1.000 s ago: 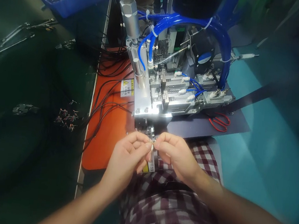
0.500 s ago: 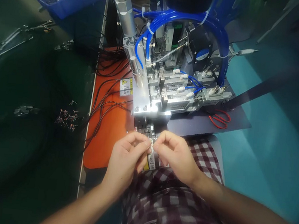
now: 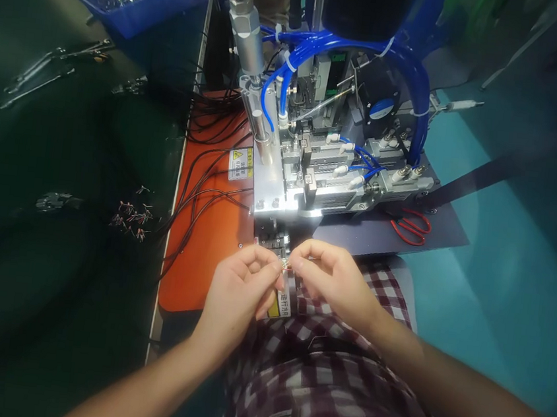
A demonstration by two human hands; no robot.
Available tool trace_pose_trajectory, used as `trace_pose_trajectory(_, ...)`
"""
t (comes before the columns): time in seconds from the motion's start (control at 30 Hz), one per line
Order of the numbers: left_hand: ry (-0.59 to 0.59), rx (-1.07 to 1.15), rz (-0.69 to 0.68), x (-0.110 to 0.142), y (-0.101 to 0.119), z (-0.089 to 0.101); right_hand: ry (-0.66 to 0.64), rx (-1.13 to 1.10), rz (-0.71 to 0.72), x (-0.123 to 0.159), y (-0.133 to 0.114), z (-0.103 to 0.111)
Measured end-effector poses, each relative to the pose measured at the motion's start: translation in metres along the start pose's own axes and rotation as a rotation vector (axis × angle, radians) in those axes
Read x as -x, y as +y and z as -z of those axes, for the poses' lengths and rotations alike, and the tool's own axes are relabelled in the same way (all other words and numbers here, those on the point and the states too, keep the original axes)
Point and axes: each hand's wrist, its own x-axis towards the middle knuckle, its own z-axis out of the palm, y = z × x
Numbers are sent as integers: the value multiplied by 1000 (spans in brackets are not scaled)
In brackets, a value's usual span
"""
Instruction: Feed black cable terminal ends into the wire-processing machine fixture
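My left hand [image 3: 245,281] and my right hand [image 3: 333,277] meet fingertip to fingertip, just in front of the metal machine [image 3: 322,173]. Both are closed in a pinch. Between them is a tiny, thin, pale wire-like piece [image 3: 284,264], mostly hidden by the fingers, so its exact kind is unclear. Below the fingertips shows a white and yellow label [image 3: 282,303] on the narrow track [image 3: 274,238] that comes out of the machine.
Red-handled scissors or cutters [image 3: 412,228] lie on the dark base plate at right. Black cables [image 3: 195,193] cross the orange board [image 3: 198,260]. At left are a pile of small metal parts [image 3: 133,216] and a blue bin [image 3: 131,0] of shiny pieces. Blue air hoses [image 3: 336,39] arch overhead.
My fingertips have shifted slightly around the wire-like piece, which showed as a pale loop half a second ago. Both hands stay pinched together; the view has swayed a little.
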Motion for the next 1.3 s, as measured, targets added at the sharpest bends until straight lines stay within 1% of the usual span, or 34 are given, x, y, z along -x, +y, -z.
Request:
trace_pose_trajectory(0.1,-4,-14,-7,0,1,0,4,67,39,-2,0,1)
trace_pose_trajectory(0.17,-10,-14,-20,1,1,-1,-12,48,23,-4,1,2)
trace_pose_trajectory(0.3,-33,5,-70,2,-2,-4,-108,-166,-114,-9,4,3)
trace_pose_trajectory(0.37,-45,14,-79,0,-2,-4,-120,-232,-139,-10,6,5)
trace_pose_trajectory(0.47,-49,12,-37,-3,0,-1,-98,-196,-99,-11,7,7)
trace_pose_trajectory(0.57,-50,3,20,-7,3,2,-103,-99,-44,-10,5,10)
trace_pose_trajectory(0.63,-54,0,33,-8,4,3,-95,-18,-20,-10,3,11)
trace_pose_trajectory(0.73,-58,-12,41,-8,4,4,-68,70,-35,-11,-2,11)
trace_pose_trajectory(0.83,-46,-28,34,-7,5,3,-65,111,-67,-11,-5,10)
trace_pose_trajectory(1.0,-37,-29,11,-6,5,2,-102,106,-45,-10,-4,12)
trace_pose_trajectory(1.17,-103,69,31,-4,4,2,-128,-13,-42,-6,0,10)
trace_pose_trajectory(1.23,-127,117,44,-3,4,2,-115,-52,-20,-5,3,6)
trace_pose_trajectory(1.3,-145,151,55,-3,5,1,-75,-48,14,-3,6,3)
